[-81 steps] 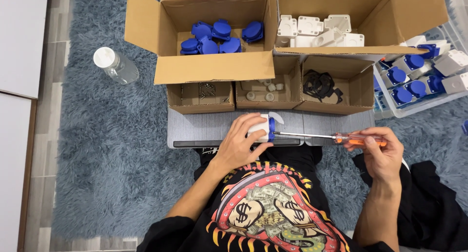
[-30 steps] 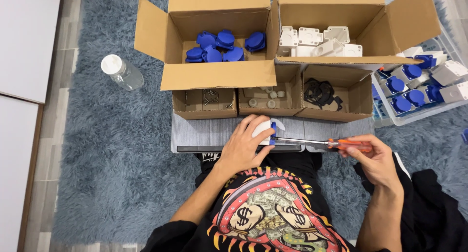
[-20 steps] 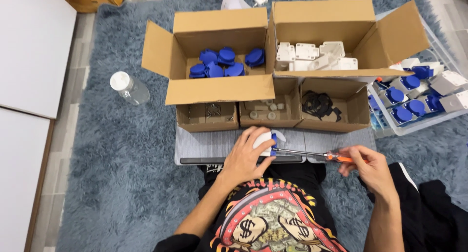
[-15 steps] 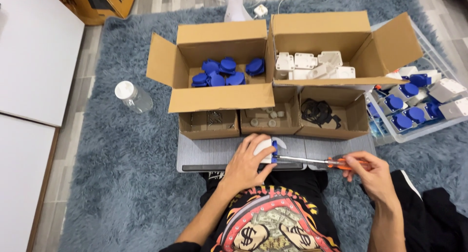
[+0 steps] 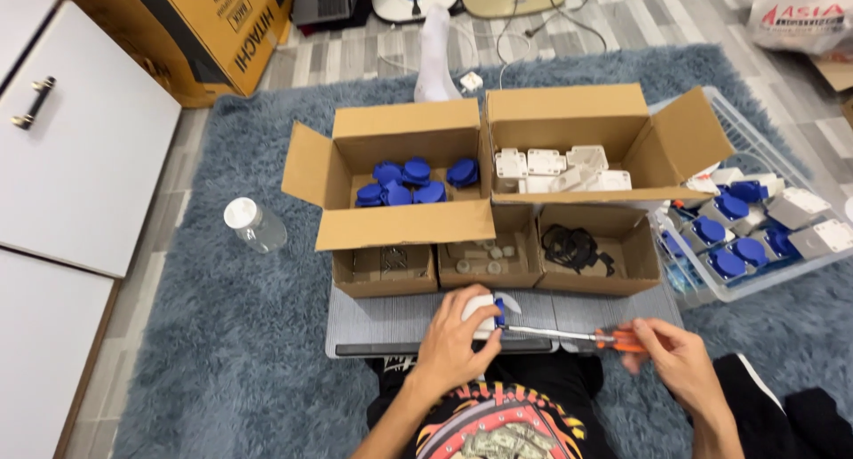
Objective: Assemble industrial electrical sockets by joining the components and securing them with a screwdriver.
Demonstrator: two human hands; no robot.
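Note:
My left hand (image 5: 453, 339) grips a small white and blue plastic part (image 5: 487, 311) over a grey board (image 5: 391, 321) on my lap. My right hand (image 5: 677, 359) holds an orange-handled screwdriver (image 5: 569, 336), and its metal shaft points left with the tip at the blue side of the part. Both hands are close together above the board's front edge.
Behind the board stand open cardboard boxes: blue caps (image 5: 410, 183), white housings (image 5: 558, 170), and three small boxes with screws (image 5: 480, 256) and black rings (image 5: 573, 248). A clear tray of finished blue and white pieces (image 5: 755, 228) lies right. A plastic bottle (image 5: 253, 224) lies left on the blue rug.
The view has tilted up and pulled back, showing more of the floor and boxes behind. My hands stay on the part and the screwdriver, tip still at the part.

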